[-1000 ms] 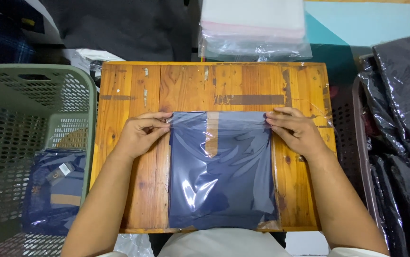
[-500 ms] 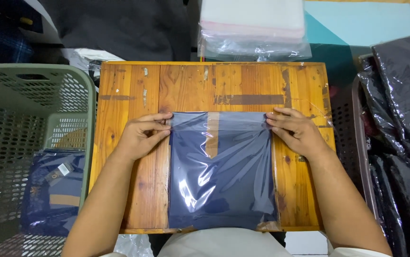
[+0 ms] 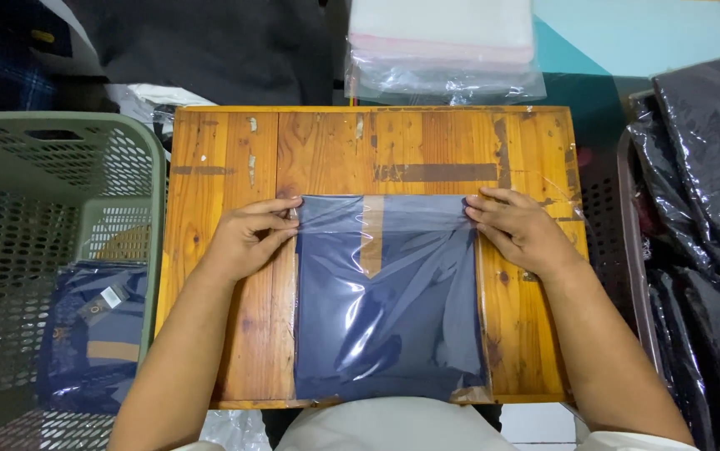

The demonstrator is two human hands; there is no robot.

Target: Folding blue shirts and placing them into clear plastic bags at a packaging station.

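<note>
Two hands work at the top edge of a clear bag (image 3: 389, 301) with a folded navy garment inside, lying flat on the wooden surface (image 3: 326, 150) near the person's body. Left hand (image 3: 247, 238) has its grip pressed together, pinching the bag's top left corner, fingers curled over the plastic flap. Right hand (image 3: 522, 230) pinches the top right corner the same way, palm resting on the wood. Just left of the surface stands a green basket (image 3: 59, 159) holding another bagged navy garment (image 3: 93, 334). Beyond the far edge sits a stack of clear bags (image 3: 443, 50). To the right, dark bagged garments (image 3: 702, 242) are heaped in a bin.
</note>
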